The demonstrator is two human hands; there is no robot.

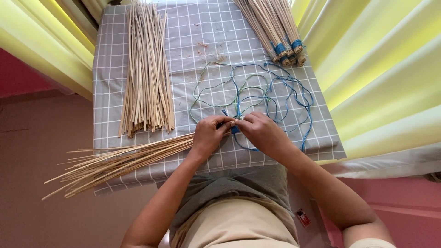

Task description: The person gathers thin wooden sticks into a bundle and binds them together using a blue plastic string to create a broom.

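Note:
My left hand [209, 134] grips one end of a bundle of thin pale sticks [115, 163] that fans out to the left over the table's front edge. Touching it on the right, my right hand [264, 133] pinches blue string [235, 130] wound around that same end of the bundle. Loose blue and green string [257, 92] lies in tangled loops on the cloth just beyond both hands.
A grey checked cloth [197, 32] covers the small table. A loose pile of pale sticks [147, 69] lies at the left. Several tied stick bundles [280, 32] rest at the far right corner. Yellow curtains [381, 69] hang on both sides.

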